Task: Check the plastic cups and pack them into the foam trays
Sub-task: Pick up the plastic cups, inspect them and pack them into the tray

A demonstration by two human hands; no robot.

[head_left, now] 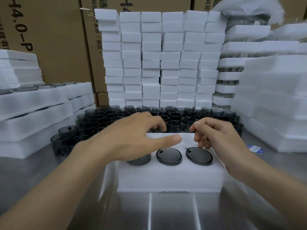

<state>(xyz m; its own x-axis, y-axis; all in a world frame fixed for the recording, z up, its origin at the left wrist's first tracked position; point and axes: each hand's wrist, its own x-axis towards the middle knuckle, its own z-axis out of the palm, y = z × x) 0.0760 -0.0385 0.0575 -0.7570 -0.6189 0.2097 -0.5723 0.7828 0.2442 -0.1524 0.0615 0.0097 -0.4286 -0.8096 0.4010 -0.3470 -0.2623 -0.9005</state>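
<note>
A brushed steel table (166, 213) is seen, backed by cardboard boxes (58, 39) and a wall of stacked white foam blocks (157, 55). The left hand (132, 138) is held over the far left part of a foam tray (166, 176), fingers spread and thumb stretched out to the right; nothing is seen held in it, though its fingertips are blurred. The right hand (219, 138) is poised over the tray's right side with fingers loosely curled, and nothing is seen gripped.

Three smoky plastic cups are seated in the tray's near row: one (139, 161) partly hidden beneath the left hand, a middle one (169, 156) and a right one (199, 156), dark round faces uppermost. Just behind the tray, a crowd of loose cups (174, 117) is stood open end up. Filled trays (33, 103) are stacked at the left, and foam sheets (274, 97) are piled at the right.
</note>
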